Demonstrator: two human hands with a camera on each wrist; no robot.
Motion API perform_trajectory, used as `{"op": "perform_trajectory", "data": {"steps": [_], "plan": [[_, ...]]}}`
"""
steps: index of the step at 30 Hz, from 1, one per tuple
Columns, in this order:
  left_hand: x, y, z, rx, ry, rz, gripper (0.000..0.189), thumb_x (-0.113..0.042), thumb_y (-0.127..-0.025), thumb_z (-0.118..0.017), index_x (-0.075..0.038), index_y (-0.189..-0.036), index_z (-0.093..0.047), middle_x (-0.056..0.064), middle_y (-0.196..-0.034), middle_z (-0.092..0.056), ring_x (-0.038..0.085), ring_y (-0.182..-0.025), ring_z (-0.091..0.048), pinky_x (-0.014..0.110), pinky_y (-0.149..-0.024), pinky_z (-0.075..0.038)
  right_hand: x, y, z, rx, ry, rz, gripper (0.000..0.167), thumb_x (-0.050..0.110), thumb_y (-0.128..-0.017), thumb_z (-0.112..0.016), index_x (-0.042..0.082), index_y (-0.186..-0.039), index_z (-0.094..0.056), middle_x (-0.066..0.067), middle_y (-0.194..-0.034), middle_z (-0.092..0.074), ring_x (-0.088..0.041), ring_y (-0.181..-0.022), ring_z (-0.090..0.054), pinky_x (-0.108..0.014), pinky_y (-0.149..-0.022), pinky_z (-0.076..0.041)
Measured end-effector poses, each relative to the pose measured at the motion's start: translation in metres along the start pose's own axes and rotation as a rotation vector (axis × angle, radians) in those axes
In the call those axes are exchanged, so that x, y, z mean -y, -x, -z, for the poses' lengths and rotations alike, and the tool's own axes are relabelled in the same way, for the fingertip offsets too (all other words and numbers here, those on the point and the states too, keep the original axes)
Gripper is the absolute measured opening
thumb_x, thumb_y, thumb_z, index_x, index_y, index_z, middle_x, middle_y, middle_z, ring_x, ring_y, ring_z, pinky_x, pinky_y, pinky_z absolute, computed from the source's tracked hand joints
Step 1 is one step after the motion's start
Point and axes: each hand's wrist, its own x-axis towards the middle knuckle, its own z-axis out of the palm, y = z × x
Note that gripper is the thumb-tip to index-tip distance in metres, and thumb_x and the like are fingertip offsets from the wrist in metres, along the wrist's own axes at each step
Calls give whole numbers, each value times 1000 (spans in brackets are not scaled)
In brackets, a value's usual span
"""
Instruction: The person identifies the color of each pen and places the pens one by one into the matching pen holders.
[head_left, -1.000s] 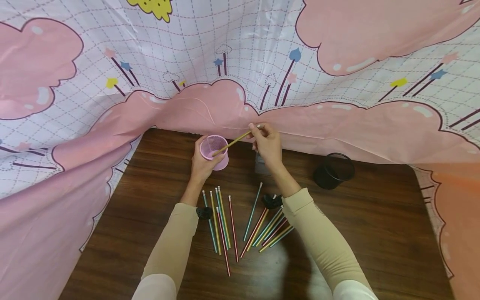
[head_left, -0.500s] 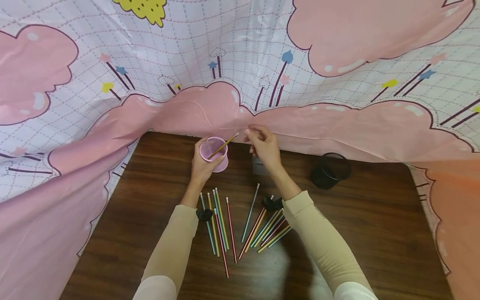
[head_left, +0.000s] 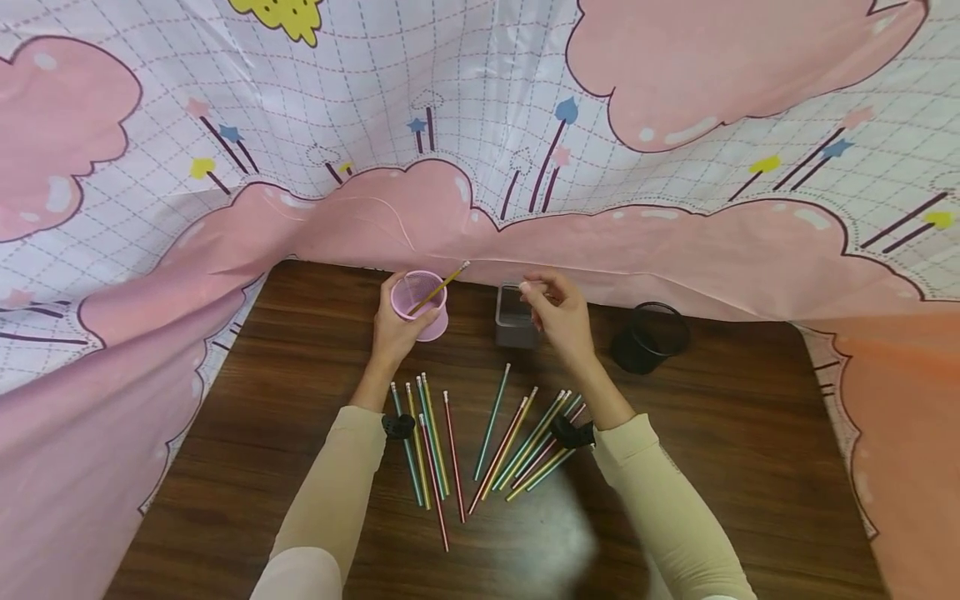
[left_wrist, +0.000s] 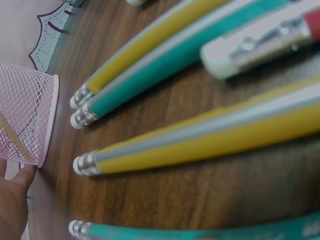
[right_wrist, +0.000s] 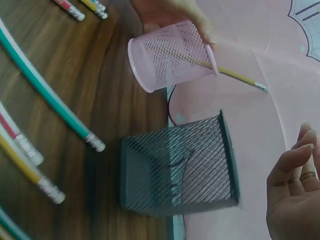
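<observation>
My left hand point(head_left: 392, 333) grips a pink mesh pencil cup point(head_left: 437, 328), fingers and thumb wrapped round its side. Inside leans one yellow pencil point(head_left: 450, 280), its eraser end sticking out past the rim. In the right wrist view, that pencil point(right_wrist: 245, 80) also shows through the mesh of the cup point(right_wrist: 155, 72). My right hand point(head_left: 568, 321) hovers beside and above a grey square mesh holder point(head_left: 516, 336), fingers loosely curled with nothing visible in them. The holder point(right_wrist: 150, 175) stands between the pink cup and my right hand point(right_wrist: 295, 200).
Several loose pencils lie on the dark wooden table point(head_left: 712, 467) in two groups, a left one with a red pencil point(head_left: 454, 457) and a right one with a teal pencil point(head_left: 492, 422). A black round mesh cup point(head_left: 636, 357) stands at the right. Behind hangs a patterned curtain point(head_left: 360, 225).
My right hand has let go of the yellow pencil, which now rests in the pink cup. Then the hand has moved right and slightly down, uncovering the grey holder. My left hand keeps its grip.
</observation>
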Motion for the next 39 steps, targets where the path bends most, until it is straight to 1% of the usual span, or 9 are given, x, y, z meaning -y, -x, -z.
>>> {"op": "perform_trajectory", "data": {"steps": [5,9,13,19,22,27,33,36,39], "plan": [[25,-6,1,-3,18,11,83,-11,-75,-87,-18,-144,-43,18,-139,-53,40,-125,-50,57,-103,-42,-4,7,8,15,-41,27,36,15,-94,-70,-9,-119,-61,-6,-84,-67,-11,-57,-49,-19,-48,-42],[38,-8,0,-16,-1,17,84,-15,-74,-88,-25,-144,-44,10,-138,-55,33,-125,-53,51,-103,-43,1,13,14,34,-23,52,31,7,-93,-69,-12,-116,-60,-16,-84,-64,-15,-58,-50,-23,-50,-43],[36,-8,0,-24,1,17,83,-15,-74,-88,-24,-143,-44,10,-137,-56,34,-124,-53,50,-103,-43,15,23,18,43,-6,35,30,4,-93,-67,-14,-115,-60,-28,-88,-61,-22,-61,-51,-25,-53,-45],[11,-1,2,-11,26,8,83,-6,-74,-86,-8,-144,-41,25,-138,-52,48,-125,-48,61,-104,-39,20,33,26,16,-12,-19,29,4,-93,-68,-14,-114,-61,-6,-82,-64,-18,-61,-52,-20,-54,-45],[2,1,3,-8,26,-1,83,-5,-74,-85,-4,-143,-41,29,-137,-51,51,-125,-47,63,-104,-37,18,36,30,4,-4,-29,28,4,-93,-69,-13,-114,-62,-12,-82,-61,-17,-61,-52,-20,-53,-45],[19,-2,1,-21,1,27,83,-9,-74,-87,-13,-145,-42,19,-139,-53,42,-126,-50,56,-105,-39,15,41,34,-1,18,-19,29,6,-93,-69,-13,-114,-62,-31,-89,-59,-21,-63,-53,-20,-55,-46],[36,-7,-1,-31,-45,36,84,-17,-73,-89,-27,-144,-44,8,-139,-55,32,-125,-52,51,-105,-41,6,53,43,-20,52,-50,28,8,-93,-69,-9,-114,-64,-4,-84,-63,-20,-65,-54,-23,-60,-50],[36,-7,-1,-29,-36,25,84,-16,-73,-89,-27,-144,-44,12,-140,-54,37,-126,-51,56,-104,-40,1,59,47,-17,58,-76,29,10,-94,-69,-9,-115,-64,-1,-84,-64,-19,-65,-53,-24,-60,-50],[29,-5,-1,-18,-14,23,85,-11,-74,-87,-19,-146,-42,20,-141,-52,45,-126,-49,61,-104,-38,-2,63,48,-21,52,-90,30,10,-94,-69,-10,-115,-64,-5,-84,-66,-20,-65,-53,-25,-60,-50]]}}
